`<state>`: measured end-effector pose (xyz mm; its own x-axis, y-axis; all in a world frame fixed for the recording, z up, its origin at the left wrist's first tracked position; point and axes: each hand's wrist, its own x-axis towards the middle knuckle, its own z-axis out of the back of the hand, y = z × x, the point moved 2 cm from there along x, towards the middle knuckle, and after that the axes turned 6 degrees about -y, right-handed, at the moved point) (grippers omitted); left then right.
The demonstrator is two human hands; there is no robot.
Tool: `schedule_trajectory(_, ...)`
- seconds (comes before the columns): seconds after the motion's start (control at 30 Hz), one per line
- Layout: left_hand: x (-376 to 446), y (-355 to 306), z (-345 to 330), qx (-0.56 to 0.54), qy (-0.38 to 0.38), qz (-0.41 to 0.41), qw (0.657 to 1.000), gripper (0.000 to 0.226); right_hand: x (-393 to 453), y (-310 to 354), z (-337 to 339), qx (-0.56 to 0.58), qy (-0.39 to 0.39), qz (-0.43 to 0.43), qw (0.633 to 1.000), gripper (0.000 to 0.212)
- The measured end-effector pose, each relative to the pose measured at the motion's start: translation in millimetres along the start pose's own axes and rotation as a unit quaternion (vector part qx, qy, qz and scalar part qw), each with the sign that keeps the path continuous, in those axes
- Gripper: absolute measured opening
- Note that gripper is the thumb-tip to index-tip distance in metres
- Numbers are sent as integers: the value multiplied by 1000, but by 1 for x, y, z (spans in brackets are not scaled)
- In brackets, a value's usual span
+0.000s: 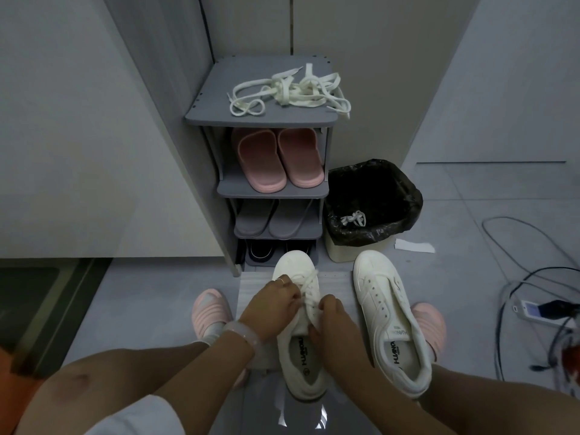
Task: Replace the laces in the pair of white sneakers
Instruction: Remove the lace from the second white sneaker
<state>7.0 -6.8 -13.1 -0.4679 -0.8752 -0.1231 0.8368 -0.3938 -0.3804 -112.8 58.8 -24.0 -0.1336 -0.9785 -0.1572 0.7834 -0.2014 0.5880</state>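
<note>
Two white sneakers stand on the floor in front of me. The left sneaker [295,271] has a white lace [309,285] threaded through its eyelets. My left hand [270,309] pinches that lace at the tongue. My right hand [332,321] grips the shoe's right side by the upper eyelets, fingers curled. The right sneaker [389,318] sits beside it with bare eyelets and no lace. A tangle of loose cream laces [292,91] lies on top of the grey shoe rack [213,114]. A small bunched white lace [353,218] lies inside the bin.
The rack holds pink slippers [279,158], grey slippers [270,219] and dark shoes below. A bin lined with a black bag [373,199] stands right of the rack. Cables and a power strip [533,309] lie at the right. My feet wear pink slippers [208,309].
</note>
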Motion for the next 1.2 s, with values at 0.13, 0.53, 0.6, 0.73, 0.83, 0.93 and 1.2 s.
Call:
schedule_trajectory(0.13,5,-9,-1,15,40,42,998,32,2,-4,-1,2,1,-10,1000,25)
schedule_trajectory(0.53,13,-3,12,-350,115,311,876,8,14,-13,7,68,48,-52,995,30)
schedule_trajectory(0.6,9,-3,10,-443,81,368,814,16,17,-10,5,72,55,-76,993,33)
schedule_trajectory(0.73,-1,4,11,-691,-18,393,607,21,21,-9,1,67,68,-120,988,41)
schedule_trajectory(0.83,-10,24,19,-787,-46,410,458,32,18,-14,-2,65,60,-138,987,42)
schedule_trajectory(0.93,-15,36,22,-798,-70,391,454,26,16,-15,-2,60,50,-145,986,43)
schedule_trajectory(1.2,-14,39,29,-222,-99,202,949,9,14,-19,-1,67,53,-138,987,42)
